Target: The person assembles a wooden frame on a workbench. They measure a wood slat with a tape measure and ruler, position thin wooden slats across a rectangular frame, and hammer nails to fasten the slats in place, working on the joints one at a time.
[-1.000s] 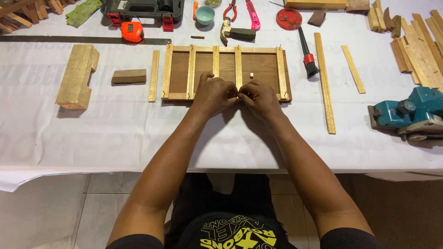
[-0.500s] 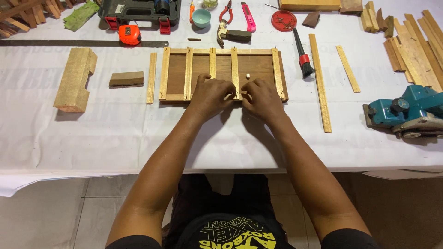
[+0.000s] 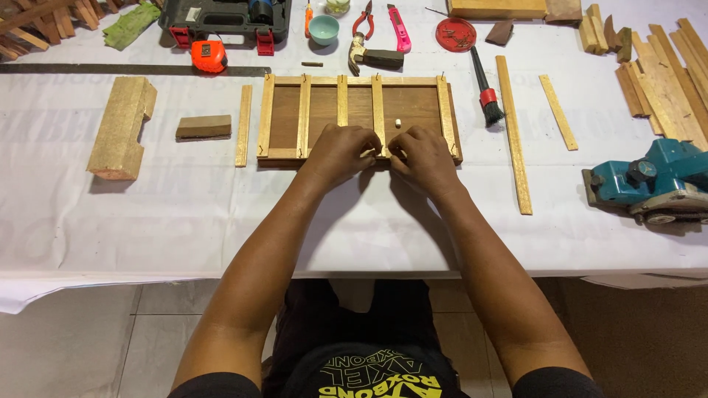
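Resting at the near edge of a slatted wooden frame (image 3: 358, 118) mid-table, left hand (image 3: 338, 153) and right hand (image 3: 422, 156) are seen pinched on a small pale piece (image 3: 366, 152) | bare cloth is left between frame and table edge (image 3: 369, 269) | loose strip (image 3: 243, 125) lies beside.

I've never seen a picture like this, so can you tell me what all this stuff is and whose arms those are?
The camera sits on a person's head and looks down, so the arms are their own. The left hand and right hand meet at the near edge of a flat brown wooden board with pale wooden slats, pinching something small and pale that I can't make out. It lies on a white-covered table. Nearby are a teal power planer, a black brush with a red band, a hammer and an orange tape measure.
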